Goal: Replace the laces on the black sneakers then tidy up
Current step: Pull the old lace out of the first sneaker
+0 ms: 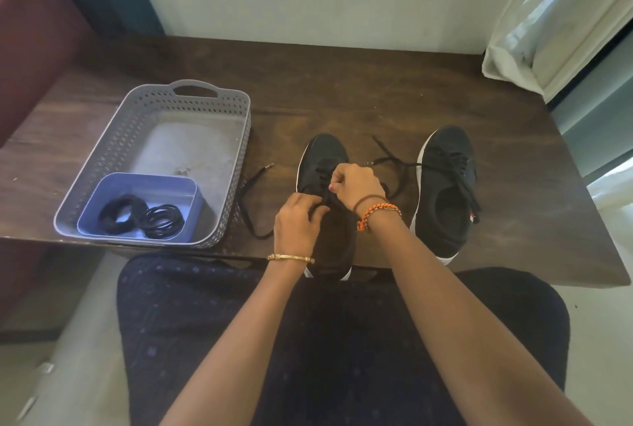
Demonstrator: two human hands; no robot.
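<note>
Two black sneakers with white soles stand on a dark wooden table (pixel 376 83). The left sneaker (pixel 325 155) is at the table's front edge, under both hands. My left hand (pixel 297 220) pinches the lace by the tongue. My right hand (pixel 356 185) has its fingers curled round the lace at the eyelets. One black lace end (pixel 251 185) trails left of this shoe, and another lace end (pixel 390 161) runs to the right. The right sneaker (pixel 445 185) stands apart, laced, its ends loose.
A grey perforated basket (pixel 219 107) sits on the table's left; inside it, a small blue tub (pixel 113 185) holds coiled black laces (pixel 144 216). A white curtain (pixel 548 14) hangs at the right. A red-brown seat (pixel 34 48) stands on the left.
</note>
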